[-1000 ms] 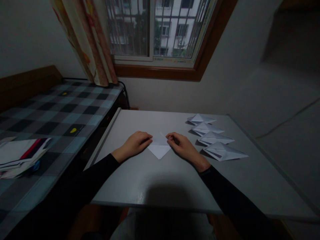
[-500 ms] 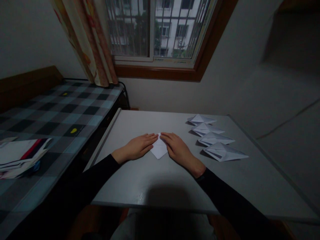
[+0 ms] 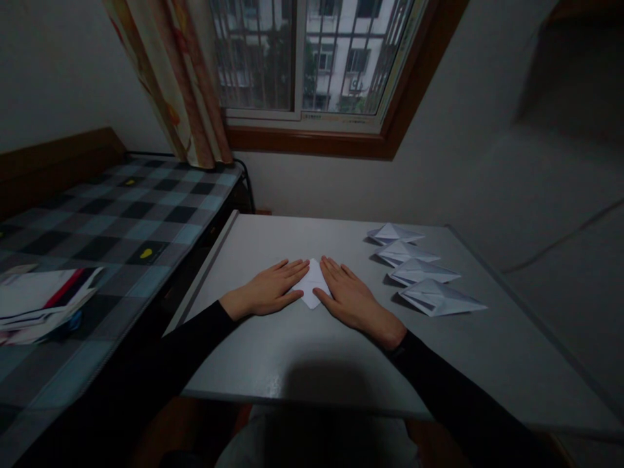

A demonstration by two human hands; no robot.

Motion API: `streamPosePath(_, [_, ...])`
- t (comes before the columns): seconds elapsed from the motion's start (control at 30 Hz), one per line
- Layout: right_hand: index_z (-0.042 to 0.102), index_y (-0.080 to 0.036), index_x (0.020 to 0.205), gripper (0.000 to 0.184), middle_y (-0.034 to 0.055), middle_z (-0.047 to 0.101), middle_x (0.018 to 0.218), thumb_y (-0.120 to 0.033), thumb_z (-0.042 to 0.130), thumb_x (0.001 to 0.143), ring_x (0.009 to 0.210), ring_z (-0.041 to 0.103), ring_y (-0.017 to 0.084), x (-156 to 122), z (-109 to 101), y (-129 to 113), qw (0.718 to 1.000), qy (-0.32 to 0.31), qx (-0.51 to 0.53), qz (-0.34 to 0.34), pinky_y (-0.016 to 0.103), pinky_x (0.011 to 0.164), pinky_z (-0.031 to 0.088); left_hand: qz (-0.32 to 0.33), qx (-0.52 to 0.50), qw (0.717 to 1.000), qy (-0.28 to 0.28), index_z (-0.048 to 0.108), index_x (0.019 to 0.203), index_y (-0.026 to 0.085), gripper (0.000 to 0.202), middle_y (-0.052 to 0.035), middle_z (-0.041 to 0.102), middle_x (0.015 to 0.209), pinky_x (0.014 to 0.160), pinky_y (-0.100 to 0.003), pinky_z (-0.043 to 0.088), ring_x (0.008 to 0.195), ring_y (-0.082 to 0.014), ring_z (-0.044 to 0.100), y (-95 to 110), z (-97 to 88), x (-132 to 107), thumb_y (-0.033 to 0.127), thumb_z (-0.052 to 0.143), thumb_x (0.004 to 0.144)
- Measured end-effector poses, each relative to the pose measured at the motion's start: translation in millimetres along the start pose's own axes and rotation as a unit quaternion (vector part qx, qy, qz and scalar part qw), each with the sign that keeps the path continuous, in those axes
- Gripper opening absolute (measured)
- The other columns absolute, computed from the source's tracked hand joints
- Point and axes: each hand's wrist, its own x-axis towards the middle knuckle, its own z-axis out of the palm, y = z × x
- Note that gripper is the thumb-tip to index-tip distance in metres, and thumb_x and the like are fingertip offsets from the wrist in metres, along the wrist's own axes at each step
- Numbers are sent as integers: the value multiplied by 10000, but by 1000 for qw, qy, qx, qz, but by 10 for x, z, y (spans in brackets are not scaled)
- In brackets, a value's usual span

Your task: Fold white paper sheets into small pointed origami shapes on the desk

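Paper (image 3: 312,283) lies folded on the counter (image 3: 312,235); left hand (image 3: 270,286) at its nine o'clock and right hand (image 3: 351,296) at three rest flat, gripping nothing. Creasing appears underway; next move likely calls for even pressure.

- The white folded-paper diamond (image 3: 312,278) at six o'clock: side edges hidden beneath the bare left hand (image 3: 271,288) and bare right hand (image 3: 351,298).
- The cream-and-red patterned fabric curtain (image 3: 173,84), ten o'clock: top cut off.
- The white-framed glass window (image 3: 298,65), twelve o'clock: top cut off, frame lettering unreadably small.
- The red-striped white paper pile (image 3: 34,296), nine o'clock: left end cut off.
- A dark boxy shape (image 3: 578,75), two o'clock: too dim to identify.
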Motion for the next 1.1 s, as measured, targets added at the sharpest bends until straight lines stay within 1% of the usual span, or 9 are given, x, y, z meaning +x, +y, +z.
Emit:
streamPosePath(0.17, [483, -163, 1711, 595, 218, 469, 1766, -401, 456, 1166, 1666, 430, 356, 34, -50, 141, 1000, 1, 3, 28, 652, 1361, 329, -21, -4, 999, 35, 403, 1751, 233, 608, -144, 389, 1811, 1382, -561, 325, 1676, -298, 417, 10, 10, 0, 470, 446, 1193])
streamPosePath(0.33, [587, -301, 1634, 491, 122, 596, 1694, -322, 485, 1154, 1604, 524, 325, 88, -98, 192, 997, 12, 81, 11, 691, 1332, 345, -40, -4, 993, 108, 648, 1561, 262, 431, -119, 592, 1684, 1271, -580, 476, 1544, -307, 587, -32, 58, 24, 363, 489, 1173])
streamPosePath(0.47, [608, -308, 1588, 472, 111, 709, 1571, -305, 546, 1121, 1466, 652, 312, 101, -134, 173, 990, 27, 142, 7, 714, 1345, 285, -51, -32, 989, 133, 641, 1537, 237, 421, -126, 701, 1551, 1200, -562, 539, 1417, -315, 678, -12, 29, 53, 330, 550, 1137])
streamPosePath(0.63, [683, -272, 1436, 396, 105, 782, 1430, -269, 641, 1042, 1351, 717, 320, 117, -180, 122, 976, 40, 212, 25, 734, 1358, 236, -69, -57, 987, 134, 572, 1578, 218, 518, -154, 722, 1492, 1162, -567, 556, 1358, -345, 700, 21, -15, 52, 390, 639, 1094])
streamPosePath(0.73, [701, -275, 1365, 378, 95, 787, 1375, -225, 669, 992, 1311, 729, 300, 123, -177, 100, 957, 51, 283, 39, 656, 1318, 382, -62, -64, 986, 141, 571, 1573, 229, 523, -152, 723, 1482, 1153, -557, 553, 1348, -344, 699, 6, 0, 45, 395, 655, 1084])
streamPosePath(0.83, [705, -269, 1325, 402, 100, 753, 1351, -183, 681, 933, 1250, 723, 277, 122, -143, 95, 941, 84, 325, 37, 525, 1176, 556, -65, -82, 983, 149, 579, 1563, 236, 530, -141, 749, 1413, 1109, -531, 564, 1280, -331, 719, -6, 17, 50, 382, 685, 1064])
streamPosePath(0.97, [636, -278, 1464, 558, 92, 732, 1329, -196, 708, 917, 1065, 715, 240, 124, -139, 78, 941, 113, 316, 50, 464, 1052, 609, -89, -112, 973, 184, 651, 1466, 241, 449, -91, 793, 1184, 993, -466, 579, 1074, -282, 748, 28, -7, 79, 381, 714, 1044])
streamPosePath(1.03, [670, -269, 1413, 466, 79, 757, 1229, -231, 718, 950, 1022, 718, 242, 131, -195, 43, 942, 122, 307, 54, 446, 1010, 613, -94, -127, 966, 206, 718, 1304, 237, 289, -70, 788, 1105, 949, -434, 574, 1015, -258, 737, 66, -44, 96, 400, 695, 1066])
streamPosePath(1.1, [740, -263, 1227, 233, 68, 773, 1111, -268, 715, 996, 1014, 724, 260, 136, -285, -8, 948, 142, 284, 38, 444, 975, 608, -86, -140, 959, 230, 735, 1159, 228, 201, -62, 779, 1056, 921, -408, 571, 982, -239, 726, 109, -91, 104, 406, 667, 1093])
